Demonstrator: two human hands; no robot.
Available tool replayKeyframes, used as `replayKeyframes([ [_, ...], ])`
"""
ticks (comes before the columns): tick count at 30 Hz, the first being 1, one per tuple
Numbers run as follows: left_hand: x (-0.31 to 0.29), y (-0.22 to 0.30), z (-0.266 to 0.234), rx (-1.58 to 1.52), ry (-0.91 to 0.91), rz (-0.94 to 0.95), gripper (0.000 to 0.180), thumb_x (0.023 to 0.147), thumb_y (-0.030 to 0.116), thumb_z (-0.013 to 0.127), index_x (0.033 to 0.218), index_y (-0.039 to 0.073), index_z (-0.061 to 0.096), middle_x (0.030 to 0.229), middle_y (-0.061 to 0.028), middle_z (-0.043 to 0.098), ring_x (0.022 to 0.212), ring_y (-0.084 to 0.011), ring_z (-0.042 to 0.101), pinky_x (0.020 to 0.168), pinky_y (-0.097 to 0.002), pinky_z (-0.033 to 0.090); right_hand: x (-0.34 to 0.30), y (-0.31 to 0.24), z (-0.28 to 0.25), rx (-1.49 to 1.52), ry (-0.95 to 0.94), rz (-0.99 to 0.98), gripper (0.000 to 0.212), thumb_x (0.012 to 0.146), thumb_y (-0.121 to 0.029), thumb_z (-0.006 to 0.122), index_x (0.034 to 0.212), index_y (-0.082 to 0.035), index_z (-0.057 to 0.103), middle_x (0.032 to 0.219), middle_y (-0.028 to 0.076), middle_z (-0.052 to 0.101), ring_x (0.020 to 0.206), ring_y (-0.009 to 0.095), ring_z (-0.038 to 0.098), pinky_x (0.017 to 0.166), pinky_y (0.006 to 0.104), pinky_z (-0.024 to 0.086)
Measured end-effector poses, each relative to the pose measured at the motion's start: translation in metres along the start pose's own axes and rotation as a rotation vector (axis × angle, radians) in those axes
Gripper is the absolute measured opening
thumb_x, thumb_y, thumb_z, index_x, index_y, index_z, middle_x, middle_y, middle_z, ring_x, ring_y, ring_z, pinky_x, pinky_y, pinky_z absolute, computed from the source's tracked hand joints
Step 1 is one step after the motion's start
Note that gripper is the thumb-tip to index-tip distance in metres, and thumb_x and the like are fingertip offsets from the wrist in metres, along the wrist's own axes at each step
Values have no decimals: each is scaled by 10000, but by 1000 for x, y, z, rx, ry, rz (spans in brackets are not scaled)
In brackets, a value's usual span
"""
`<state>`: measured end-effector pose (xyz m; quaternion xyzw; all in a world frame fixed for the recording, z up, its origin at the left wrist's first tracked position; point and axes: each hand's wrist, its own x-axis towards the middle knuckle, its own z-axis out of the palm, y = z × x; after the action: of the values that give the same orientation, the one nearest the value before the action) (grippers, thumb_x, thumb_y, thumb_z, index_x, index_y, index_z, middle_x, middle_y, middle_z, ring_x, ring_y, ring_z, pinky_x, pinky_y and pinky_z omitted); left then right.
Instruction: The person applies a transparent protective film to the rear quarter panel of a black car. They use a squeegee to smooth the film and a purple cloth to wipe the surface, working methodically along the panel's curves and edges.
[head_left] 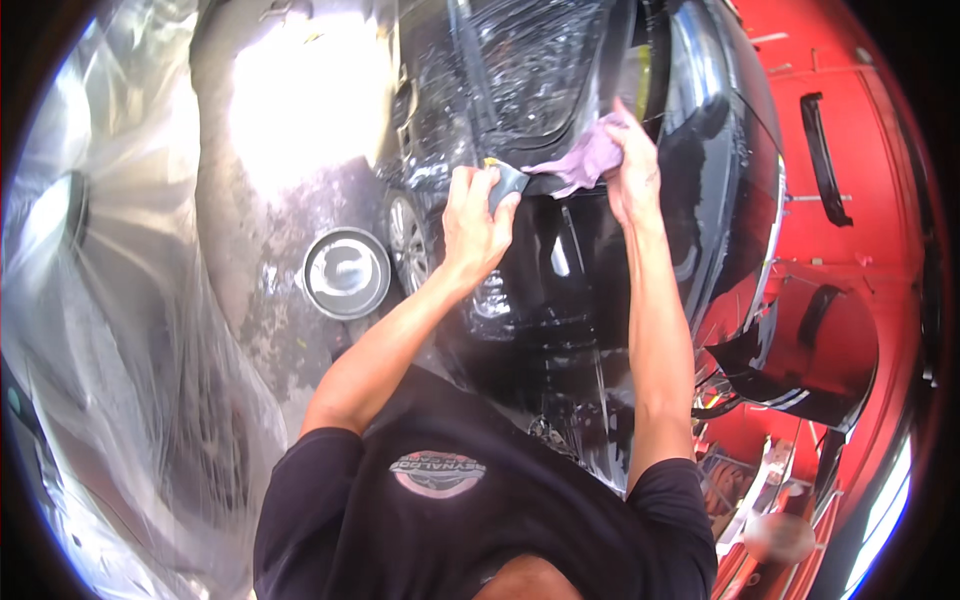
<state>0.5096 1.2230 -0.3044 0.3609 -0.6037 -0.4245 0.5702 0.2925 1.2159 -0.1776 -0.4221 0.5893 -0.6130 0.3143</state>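
Black car bodywork (530, 270) is filling the middle and upper middle of the frame, with clear, wrinkled film (530, 60) lying over its upper part. Translucent plastic sheeting (150, 330) is draping down the left side, and a red surface (870, 120) is running down the right. Left of centre, 1 spoked wheel (407, 235) is showing at the car's edge, and just beside it 1 round bucket (307, 273) is standing on the grey floor (225, 220). At the upper centre, the right hand (635, 170) is clutching a crumpled lilac cloth (590, 155), whose loose end is trailing leftward. The left hand (477, 222) is gripping a small grey pad (511, 186) between thumb and fingers; whether the pad is touching the bodywork, I cannot tell.
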Motion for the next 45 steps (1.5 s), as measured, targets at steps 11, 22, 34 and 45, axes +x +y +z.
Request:
replayKeyframes([
  [11,54,14,8,10,-91,381,428,843,28,818,1250,-13,692,1250,-249,659,1146,-464,666,975,-525,547,-40,6,30,212,13,40,717,981,-41,555,1677,63,420,1120,-10,630,927,61,577,894,217,495],
  [22,106,14,39,-49,-167,553,440,808,56,836,1223,15,697,1253,-234,647,1134,-450,642,954,-528,521,-48,30,60,88,270,-177,640,1047,-131,526,1651,70,463,1066,-16,605,953,78,546,896,218,467],
  [34,194,31,70,-42,-165,686,370,802,54,834,1153,32,720,1183,-213,670,1076,-433,644,908,-532,509,-39,48,71,-136,470,-315,574,1035,-163,456,1535,95,567,1311,162,705,1096,223,659,1017,323,494],
  [45,260,54,106,36,-136,676,294,845,74,802,1121,49,704,1123,-166,649,1041,-414,617,875,-528,490,-35,35,76,-319,570,-403,533,1015,-148,448,1442,121,619,1439,257,683,1230,304,674,1088,384,486],
])
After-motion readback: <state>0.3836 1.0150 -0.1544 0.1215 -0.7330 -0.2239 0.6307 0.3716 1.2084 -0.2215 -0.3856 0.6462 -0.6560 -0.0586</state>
